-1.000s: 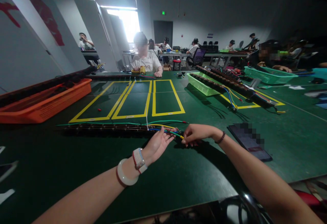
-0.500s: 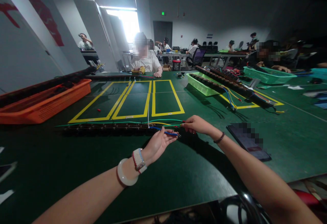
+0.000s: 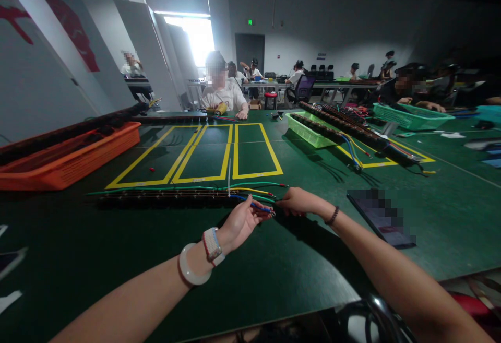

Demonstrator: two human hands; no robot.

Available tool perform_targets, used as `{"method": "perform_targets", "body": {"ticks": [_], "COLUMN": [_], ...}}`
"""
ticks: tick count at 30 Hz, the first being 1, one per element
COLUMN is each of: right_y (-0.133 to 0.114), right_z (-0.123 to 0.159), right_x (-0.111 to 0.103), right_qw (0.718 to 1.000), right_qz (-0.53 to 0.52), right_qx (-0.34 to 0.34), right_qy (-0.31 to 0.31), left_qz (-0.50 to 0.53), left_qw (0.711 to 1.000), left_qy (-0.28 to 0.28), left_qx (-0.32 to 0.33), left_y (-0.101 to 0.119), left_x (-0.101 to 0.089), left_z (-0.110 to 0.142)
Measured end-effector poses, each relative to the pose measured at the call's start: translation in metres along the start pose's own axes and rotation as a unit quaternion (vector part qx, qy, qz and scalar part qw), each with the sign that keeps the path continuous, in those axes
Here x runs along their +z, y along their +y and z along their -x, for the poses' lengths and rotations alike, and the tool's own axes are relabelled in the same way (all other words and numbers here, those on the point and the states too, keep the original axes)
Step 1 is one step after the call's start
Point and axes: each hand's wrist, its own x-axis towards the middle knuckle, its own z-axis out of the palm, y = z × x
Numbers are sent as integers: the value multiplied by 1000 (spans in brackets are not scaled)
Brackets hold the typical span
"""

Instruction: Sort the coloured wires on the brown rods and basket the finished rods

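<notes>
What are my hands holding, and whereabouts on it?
Your left hand holds the blue wire near its metal-tipped end. Your right hand seems to pinch the lower green wire near its end, though the fingers hide the grip.

Two bare forearms reach forward from the lower corners.
The palm-up left hand [image 3: 243, 223], fingers partly curled, has a pale woven-band watch [image 3: 212, 245] and a smooth white bangle [image 3: 192, 264] at its wrist; the palm-down right hand [image 3: 299, 201], fingertips bunched, has a dark beaded bracelet [image 3: 332, 215].
</notes>
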Motion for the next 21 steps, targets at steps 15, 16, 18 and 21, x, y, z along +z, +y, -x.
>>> {"method": "perform_targets", "body": {"ticks": [15,16,18,21], "right_y": [-34,-33,-32,-31], "right_z": [22,20,18,15], "right_x": [12,13,12,9], "right_qw": [983,984,985,984], "right_qz": [21,21,16,3], "right_qx": [-176,-170,-146,-110], "right_qy": [39,50,89,142], "left_qz": [25,26,15,-46], "left_qw": [1000,1000,1000,996], "left_qy": [5,1,-14,-61], "left_qx": [-2,-4,-14,-45], "left_y": [2,2,2,2], "left_x": [3,3,4,3], "left_z": [0,0,1,3]}}
